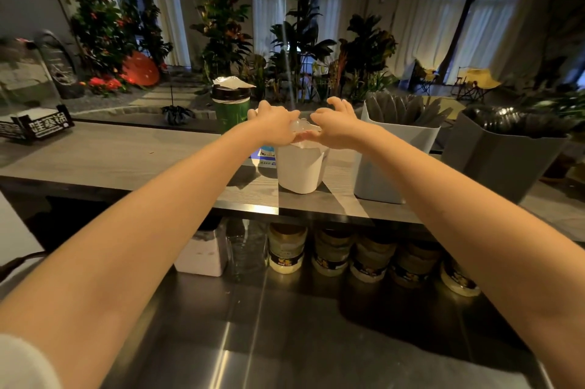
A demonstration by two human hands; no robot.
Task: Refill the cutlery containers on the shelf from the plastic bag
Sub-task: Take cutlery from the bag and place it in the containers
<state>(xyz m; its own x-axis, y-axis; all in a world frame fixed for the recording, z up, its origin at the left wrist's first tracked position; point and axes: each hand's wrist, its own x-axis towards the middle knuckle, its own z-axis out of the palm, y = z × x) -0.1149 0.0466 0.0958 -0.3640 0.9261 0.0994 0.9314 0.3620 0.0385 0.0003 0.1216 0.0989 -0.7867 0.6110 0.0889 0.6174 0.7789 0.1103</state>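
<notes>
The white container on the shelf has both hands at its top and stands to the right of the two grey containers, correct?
Not quite: the head view shows the white container standing to the left of the light grey container and the dark grey container, not to their right. The left hand and the right hand are indeed both at its top.

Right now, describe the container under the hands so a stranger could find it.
On the grey wooden shelf, three containers stand in a row. It is the white container, leftmost and smallest; the pale grey container and dark grey container to its right hold dark cutlery.
</notes>
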